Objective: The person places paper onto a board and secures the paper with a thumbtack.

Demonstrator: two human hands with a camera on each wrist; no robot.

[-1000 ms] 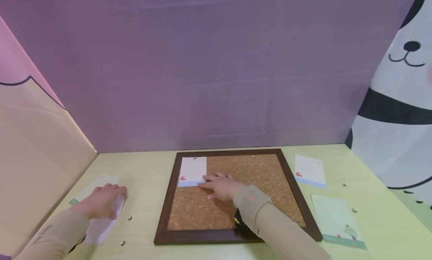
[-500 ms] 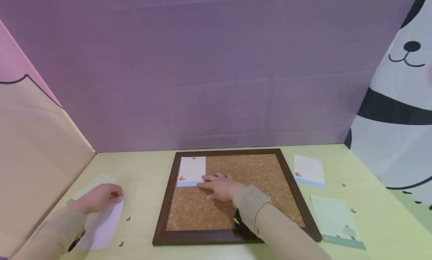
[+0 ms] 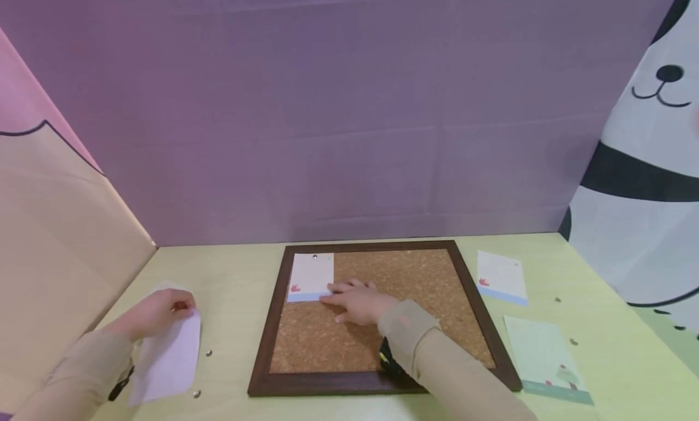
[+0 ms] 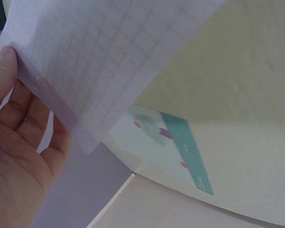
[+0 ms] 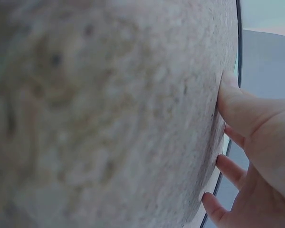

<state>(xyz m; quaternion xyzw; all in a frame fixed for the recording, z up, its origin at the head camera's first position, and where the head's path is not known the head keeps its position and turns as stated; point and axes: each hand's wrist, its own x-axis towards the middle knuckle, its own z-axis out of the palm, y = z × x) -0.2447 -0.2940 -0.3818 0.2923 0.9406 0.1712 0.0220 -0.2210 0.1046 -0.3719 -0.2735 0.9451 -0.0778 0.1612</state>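
Left forearm (image 3: 73, 375), beige-sleeved, reaches forward from lower left; left hand (image 3: 155, 313) pinches, thumb (image 4: 6, 71) against bent fingers (image 4: 34, 124). Right forearm (image 3: 455, 372), beige-sleeved too, slants inward; right hand (image 3: 360, 303) lies palm down, fingers spread.

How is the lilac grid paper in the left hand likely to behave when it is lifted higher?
The lilac grid paper is probably light and flexible, since it looks like one thin sheet. The left hand pinches it only at one edge, so its free end may sag or flutter.
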